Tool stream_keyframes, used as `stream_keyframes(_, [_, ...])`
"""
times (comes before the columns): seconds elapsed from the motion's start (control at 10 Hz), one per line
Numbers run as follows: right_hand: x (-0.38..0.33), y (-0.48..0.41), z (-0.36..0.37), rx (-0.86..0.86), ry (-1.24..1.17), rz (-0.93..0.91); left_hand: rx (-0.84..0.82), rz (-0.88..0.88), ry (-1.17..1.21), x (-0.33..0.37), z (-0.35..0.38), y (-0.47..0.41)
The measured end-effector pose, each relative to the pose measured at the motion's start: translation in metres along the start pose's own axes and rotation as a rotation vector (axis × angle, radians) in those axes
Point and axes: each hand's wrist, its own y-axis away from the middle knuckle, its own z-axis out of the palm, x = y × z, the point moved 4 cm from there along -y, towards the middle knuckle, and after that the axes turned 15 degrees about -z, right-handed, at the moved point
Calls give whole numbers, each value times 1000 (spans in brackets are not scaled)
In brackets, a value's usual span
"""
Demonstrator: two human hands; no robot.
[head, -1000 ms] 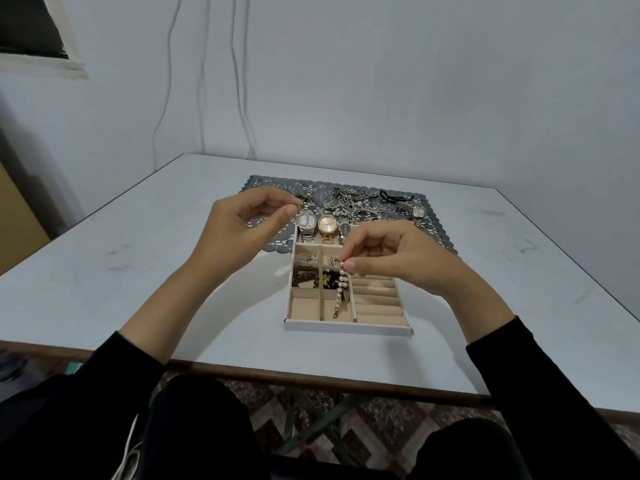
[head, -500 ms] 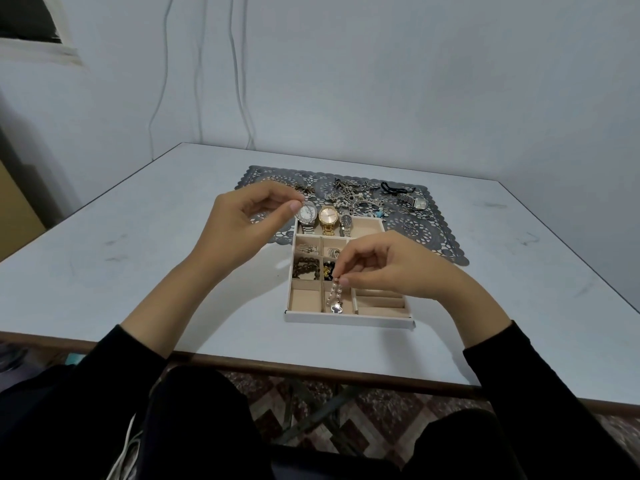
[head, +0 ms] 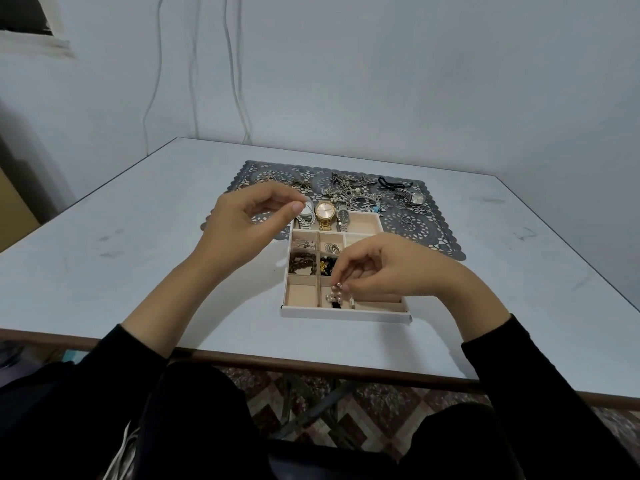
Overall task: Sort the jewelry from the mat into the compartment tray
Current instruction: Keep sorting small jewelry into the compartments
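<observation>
Head view: three watches (head: 325, 213) at tray (head: 346, 314) far edge; right hand (head: 388, 268) pinching pearl bracelet (head: 335, 294), now lower, pooled in near compartment; left hand (head: 242, 223) pinched, contents unclear.

plain home room, bare white wall (head: 381, 81), loose cables (head: 235, 81), patterned floor (head: 381, 403)

Dim, flat, bluish indoor light w/ no clear source; soft shadows under both forearms on the table (head: 138, 258); no glare; wide-angle bend at edges, table sides splay outward; jewelry on the mat (head: 433, 233) too small and soft to resolve; lower corners near black.
</observation>
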Motion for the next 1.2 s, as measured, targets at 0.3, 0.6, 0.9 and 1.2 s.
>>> stream_keyframes(0.3, [-1, -6, 4, -13, 149, 51, -5, -7, 11, -2, -1, 0])
stream_keyframes(0.6, [1, -9, 5, -44, 294, 79, -20, 0, 7, -1, -1, 0])
stream_keyframes(0.9, [3, -4, 1, -49, 237, 73, -25, -12, 14, 1, -1, 0])
stream_keyframes(1.2, [36, 19, -32, 599, -155, -28, -71, -8, 18, 4, -2, 7])
